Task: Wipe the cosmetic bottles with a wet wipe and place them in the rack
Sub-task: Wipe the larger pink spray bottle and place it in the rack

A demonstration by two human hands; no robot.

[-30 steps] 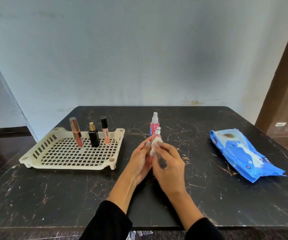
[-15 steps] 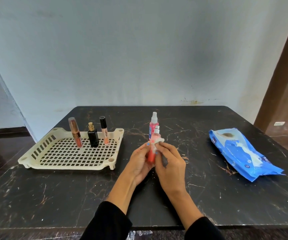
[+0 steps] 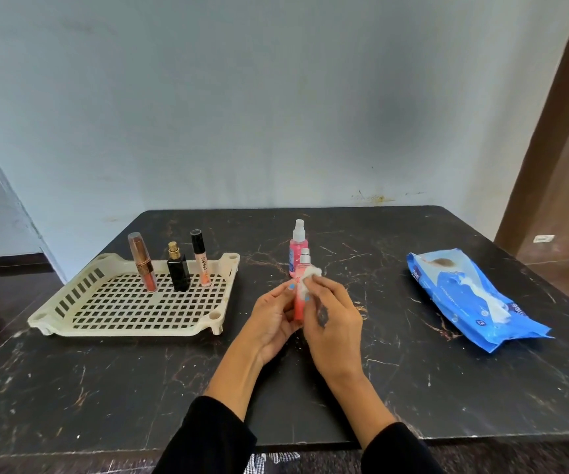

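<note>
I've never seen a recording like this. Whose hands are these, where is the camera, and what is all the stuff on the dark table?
No machine here: a person wears a camera on the head, looking down at their own hands. The left hand holds a pink spray bottle upright, while the right hand rubs it with a white wet wipe. A second pink spray bottle stands on the table behind. To the left, a cream rack already holds three cosmetics: a rose-gold tube, a black perfume bottle and a lip gloss. The blue wipe packet lies on the right.
</note>
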